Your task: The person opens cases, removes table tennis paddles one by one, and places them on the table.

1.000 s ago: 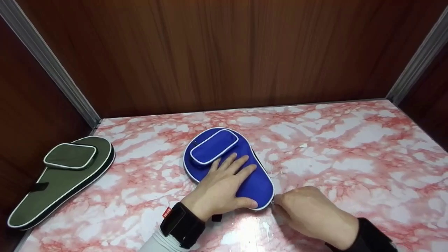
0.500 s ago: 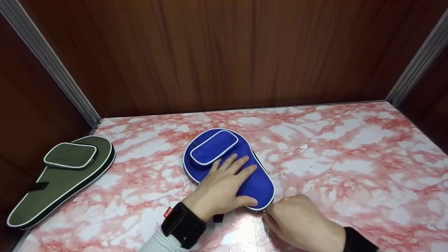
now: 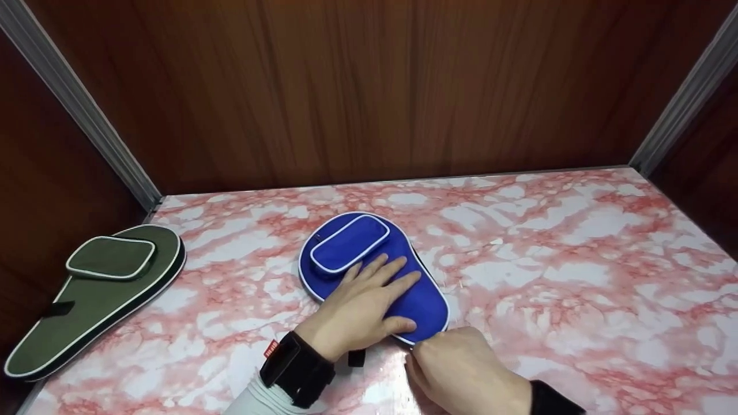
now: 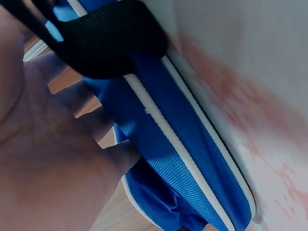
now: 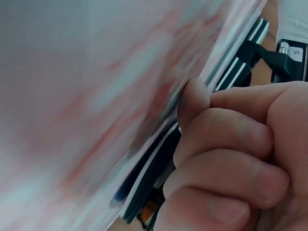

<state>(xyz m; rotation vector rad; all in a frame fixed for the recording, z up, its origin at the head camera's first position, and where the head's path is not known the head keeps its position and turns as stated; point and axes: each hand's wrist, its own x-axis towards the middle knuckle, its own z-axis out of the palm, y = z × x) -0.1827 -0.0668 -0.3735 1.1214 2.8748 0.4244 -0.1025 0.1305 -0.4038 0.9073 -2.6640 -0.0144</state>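
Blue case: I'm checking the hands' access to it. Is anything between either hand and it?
Nothing visible. The left hand lies flat on the blue case, and the right hand is curled at its near edge, touching it.

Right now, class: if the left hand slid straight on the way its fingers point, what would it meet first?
Probably the raised pocket on the blue case: the left hand lies flat there, its fingers pointing away, just short of it.

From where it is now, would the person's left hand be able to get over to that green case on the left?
Probably yes. The left hand rests flat on the blue case, and only bare marble tabletop lies between it and the green case. It would have to let go of the blue case, though.
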